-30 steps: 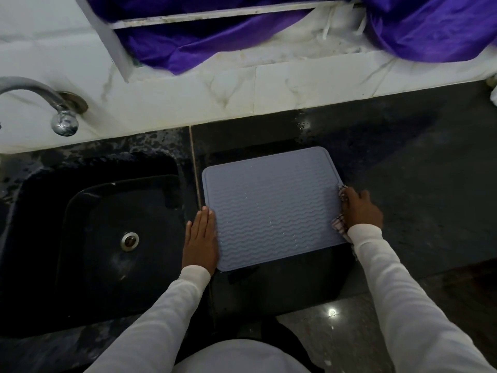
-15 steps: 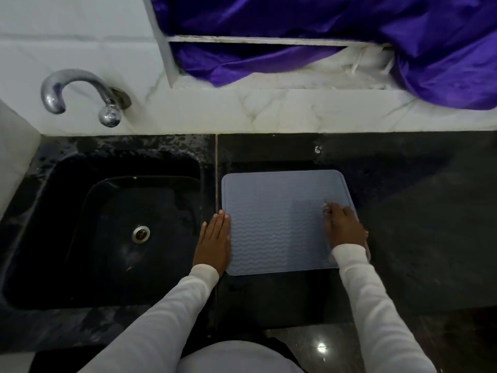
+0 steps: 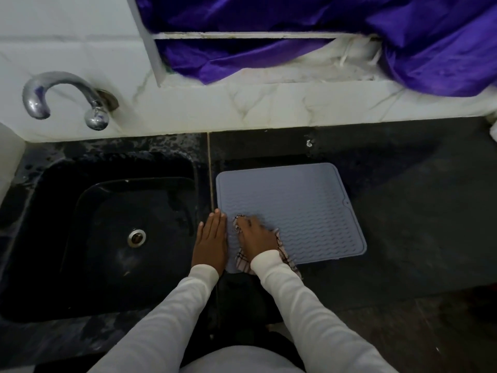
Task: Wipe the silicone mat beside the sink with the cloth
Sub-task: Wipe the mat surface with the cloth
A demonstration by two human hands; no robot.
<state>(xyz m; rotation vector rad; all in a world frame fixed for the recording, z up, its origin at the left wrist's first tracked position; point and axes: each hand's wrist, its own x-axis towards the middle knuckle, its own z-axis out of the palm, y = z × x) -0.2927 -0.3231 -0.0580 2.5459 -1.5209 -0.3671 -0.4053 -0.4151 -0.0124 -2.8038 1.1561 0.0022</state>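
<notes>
Ridged grey silicone mat (image 3: 295,208) under checked cloth (image 3: 243,261).

The silicone mat (image 3: 295,208) looks matt grey-blue, ribbed with wavy ridges — the cloth (image 3: 243,261) on it is soft checked fabric. The surface (image 3: 416,211) is dark polished stone, the tap (image 3: 61,96) shiny metal, and the purple fabric (image 3: 295,22) has a satin sheen.

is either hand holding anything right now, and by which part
The right hand presses the checked cloth onto the grey ribbed silicone mat, covering the cloth's middle; any grip is hidden. The left hand holds nothing, lying flat at the mat's left edge.
</notes>
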